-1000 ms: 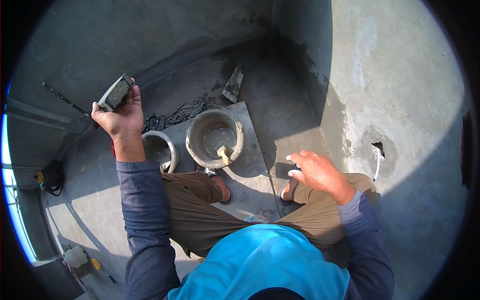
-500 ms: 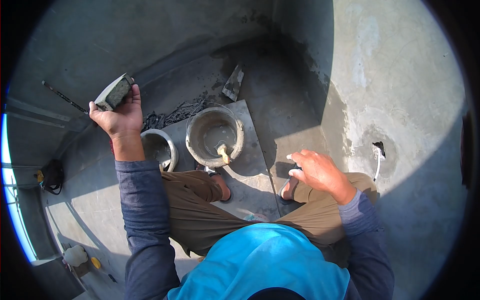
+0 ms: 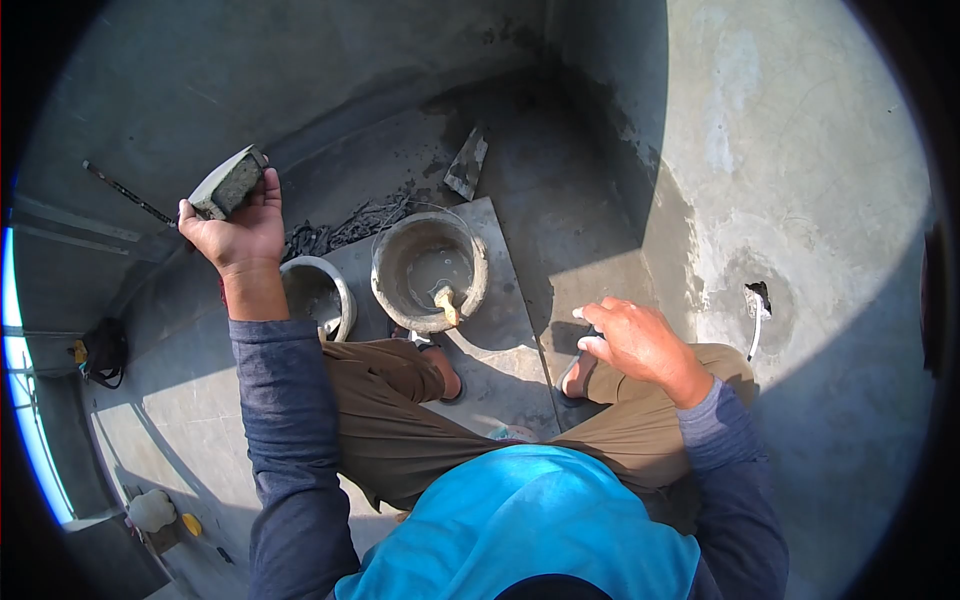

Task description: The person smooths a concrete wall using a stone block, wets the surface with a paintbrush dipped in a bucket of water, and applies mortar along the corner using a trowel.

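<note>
My left hand (image 3: 240, 235) is raised at the left, palm up, with its fingers and thumb wrapped round a grey block (image 3: 232, 188). The block has a smooth pale top and a rough, darker side; its material is unclear. My right hand (image 3: 640, 342) hovers near my right knee, fingers loosely bent and thumb apart, with nothing visible in it. Between the hands stands a mortar-crusted bucket (image 3: 478, 285) with a wire handle and some grey water inside. A brush (image 3: 446, 303) with a pale handle leans in it.
A smaller bucket (image 3: 346, 300) stands left of the larger one. Dark mortar scraps (image 3: 350, 228) lie behind them, near a trowel-like flat piece (image 3: 466, 165). The right wall (image 3: 800, 200) has a hole with a white cable (image 3: 755, 335). A dark bag (image 3: 105, 352) lies far left.
</note>
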Demonstrator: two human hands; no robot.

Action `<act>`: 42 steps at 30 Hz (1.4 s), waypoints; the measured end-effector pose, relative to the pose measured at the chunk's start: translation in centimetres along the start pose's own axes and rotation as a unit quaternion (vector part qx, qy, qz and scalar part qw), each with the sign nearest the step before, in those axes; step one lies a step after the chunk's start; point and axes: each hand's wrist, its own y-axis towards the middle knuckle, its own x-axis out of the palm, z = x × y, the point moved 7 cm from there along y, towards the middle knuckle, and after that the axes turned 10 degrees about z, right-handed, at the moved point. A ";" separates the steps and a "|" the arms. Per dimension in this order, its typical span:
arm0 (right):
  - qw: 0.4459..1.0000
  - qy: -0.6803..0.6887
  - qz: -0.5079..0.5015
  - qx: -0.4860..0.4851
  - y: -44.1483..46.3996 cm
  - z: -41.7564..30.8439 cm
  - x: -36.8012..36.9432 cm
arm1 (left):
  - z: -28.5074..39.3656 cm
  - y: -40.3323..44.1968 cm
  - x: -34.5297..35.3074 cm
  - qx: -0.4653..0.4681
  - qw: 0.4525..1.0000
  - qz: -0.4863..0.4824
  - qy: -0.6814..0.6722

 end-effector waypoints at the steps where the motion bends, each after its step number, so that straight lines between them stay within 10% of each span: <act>1: 1.000 0.000 0.000 0.000 0.0 0.0 0.0 | 0.0 0.0 0.0 0.000 1.000 0.000 0.000; 42: 1.000 0.004 -0.005 -0.007 0.1 1.0 1.2 | -0.1 -0.1 -0.1 -0.010 0.999 0.012 0.037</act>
